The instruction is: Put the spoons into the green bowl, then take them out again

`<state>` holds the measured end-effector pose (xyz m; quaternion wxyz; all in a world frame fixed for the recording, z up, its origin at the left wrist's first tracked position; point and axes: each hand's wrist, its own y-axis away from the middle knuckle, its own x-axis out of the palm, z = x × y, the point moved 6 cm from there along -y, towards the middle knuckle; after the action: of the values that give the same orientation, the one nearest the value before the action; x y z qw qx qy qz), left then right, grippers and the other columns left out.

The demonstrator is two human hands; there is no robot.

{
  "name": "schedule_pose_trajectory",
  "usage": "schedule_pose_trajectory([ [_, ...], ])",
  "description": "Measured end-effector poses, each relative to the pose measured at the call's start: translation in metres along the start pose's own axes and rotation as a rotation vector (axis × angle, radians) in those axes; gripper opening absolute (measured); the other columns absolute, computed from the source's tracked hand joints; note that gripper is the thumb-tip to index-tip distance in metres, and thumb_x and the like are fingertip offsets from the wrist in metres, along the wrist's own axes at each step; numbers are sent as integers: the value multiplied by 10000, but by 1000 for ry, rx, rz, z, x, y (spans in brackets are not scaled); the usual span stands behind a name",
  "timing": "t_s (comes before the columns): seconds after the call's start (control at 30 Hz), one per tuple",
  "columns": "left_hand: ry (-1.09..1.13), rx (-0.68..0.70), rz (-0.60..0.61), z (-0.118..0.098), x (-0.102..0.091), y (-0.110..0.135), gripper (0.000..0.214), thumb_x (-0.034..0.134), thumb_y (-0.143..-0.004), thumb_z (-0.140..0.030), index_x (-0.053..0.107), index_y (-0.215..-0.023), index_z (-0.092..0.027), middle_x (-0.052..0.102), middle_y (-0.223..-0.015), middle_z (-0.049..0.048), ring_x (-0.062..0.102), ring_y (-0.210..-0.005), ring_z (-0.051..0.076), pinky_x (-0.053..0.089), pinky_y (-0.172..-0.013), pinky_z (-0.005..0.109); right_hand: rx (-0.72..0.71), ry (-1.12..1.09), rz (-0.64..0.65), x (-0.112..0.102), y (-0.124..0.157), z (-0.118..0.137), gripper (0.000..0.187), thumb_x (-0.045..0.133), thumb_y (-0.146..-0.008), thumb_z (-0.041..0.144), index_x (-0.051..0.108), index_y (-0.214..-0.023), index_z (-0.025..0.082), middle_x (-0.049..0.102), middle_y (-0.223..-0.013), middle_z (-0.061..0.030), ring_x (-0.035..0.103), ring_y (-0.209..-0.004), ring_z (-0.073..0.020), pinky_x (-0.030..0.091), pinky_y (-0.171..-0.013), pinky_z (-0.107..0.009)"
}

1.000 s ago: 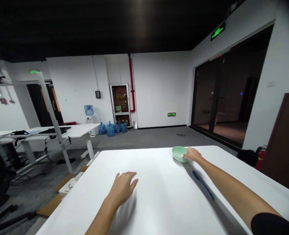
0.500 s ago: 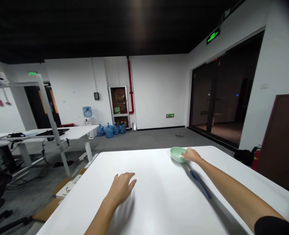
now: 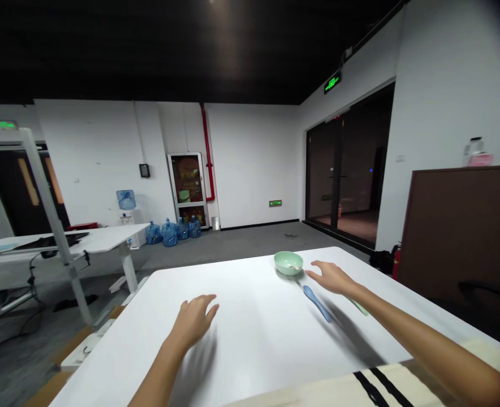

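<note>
A light green bowl [image 3: 288,263] sits near the far edge of the white table [image 3: 250,333], with a small pale item inside that is too small to name. My right hand [image 3: 332,277] hovers just right of the bowl, fingers apart and holding nothing. In front of the bowl lies a blue spoon [image 3: 317,303]. A light green strip [image 3: 358,307], possibly a handle, shows from beneath my right forearm, the rest hidden. Over the table's left half, my left hand [image 3: 195,321] is held up with fingers spread, touching nothing.
Cream cloth [image 3: 335,390] with black stripes covers the near right edge. A brown panel [image 3: 466,232] stands at the right, with a bottle on top. Another white table [image 3: 114,240] is at the left, and several blue water jugs [image 3: 169,232] stand by the far wall.
My right hand has come away from the bowl's rim, leaving the small pale item in the bowl. The view has turned right, bringing the cream cloth into sight. My left hand stays open.
</note>
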<state>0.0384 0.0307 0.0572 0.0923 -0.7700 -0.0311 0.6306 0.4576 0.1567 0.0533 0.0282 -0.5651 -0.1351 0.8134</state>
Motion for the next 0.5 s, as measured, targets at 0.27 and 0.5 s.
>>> schedule_pose_trajectory([
  [0.27,-30,-13,-14,0,-6,4,483,347,-962,-449,594,-1323,-243,631,-1378,76,569,-1283,263,401,-1073,437,-3,57,59,23,43,-3,759,372,-917,633,453,-1480,130,424,-1540,-148,390,-1417,-313,338,-1132,-417],
  [0.5,-44,-17,-1,-2,-6,4,490,340,-963,-447,591,-1327,-237,619,-1395,72,561,-1295,250,414,-1069,413,3,66,93,29,47,-9,775,372,-914,630,443,-1484,111,413,-1543,-162,353,-1439,-314,322,-1144,-417],
])
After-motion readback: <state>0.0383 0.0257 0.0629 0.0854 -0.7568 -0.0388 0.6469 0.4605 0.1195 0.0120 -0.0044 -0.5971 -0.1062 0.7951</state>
